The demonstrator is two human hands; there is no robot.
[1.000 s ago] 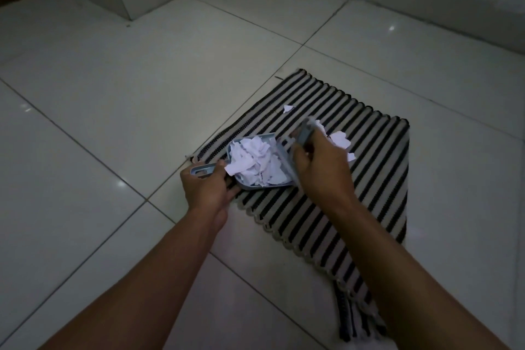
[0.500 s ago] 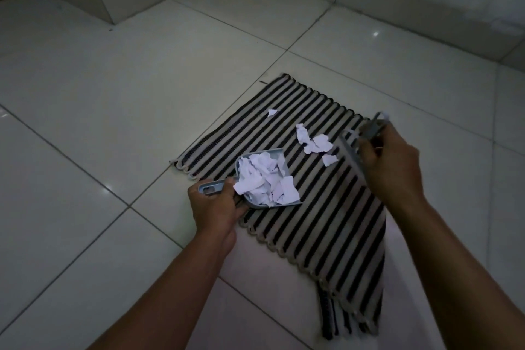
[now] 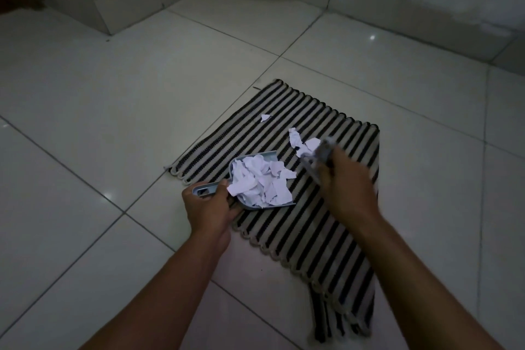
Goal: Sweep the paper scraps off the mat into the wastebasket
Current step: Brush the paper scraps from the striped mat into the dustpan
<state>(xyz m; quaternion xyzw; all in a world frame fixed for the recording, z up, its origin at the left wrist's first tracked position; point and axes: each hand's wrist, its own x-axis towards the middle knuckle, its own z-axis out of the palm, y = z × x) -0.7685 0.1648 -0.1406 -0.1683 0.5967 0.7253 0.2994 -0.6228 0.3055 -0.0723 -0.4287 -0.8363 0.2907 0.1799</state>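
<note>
Sweeping of paper from a mat, part done: left grip [image 3: 207, 210], clamped round the handle of a pale blue dustpan [image 3: 213, 187], which is set on the near-left part of the striped mat [image 3: 326, 236] with its mouth turned to the right; heaped scraps [image 3: 260, 182], a full pile of torn white paper held in the pan, some pieces overhanging its lip, this share of the work being judged done; right grip [image 3: 346, 187], closed on a small grey brush [image 3: 319, 155], motion-blurred, so that its bristles cannot be made out; loose scraps [image 3: 301, 142], a small cluster lying on the mat just beyond the pan and just beside the brush, not yet gathered; single scrap [image 3: 265, 117], one small piece lying apart, nearer the far edge of the mat, untouched; wastebasket, not in view, so that emptying of the pan is counted as outstanding; progress, as judged: most of the paper is collected, a last cluster and one stray are left to be swept in, and the load is then to be carried and tipped; tiled floor [image 3: 113, 94], pale and glossy, on which the mat is laid; brands, labels, writing: none can be read on pan, brush, mat or paper
</note>
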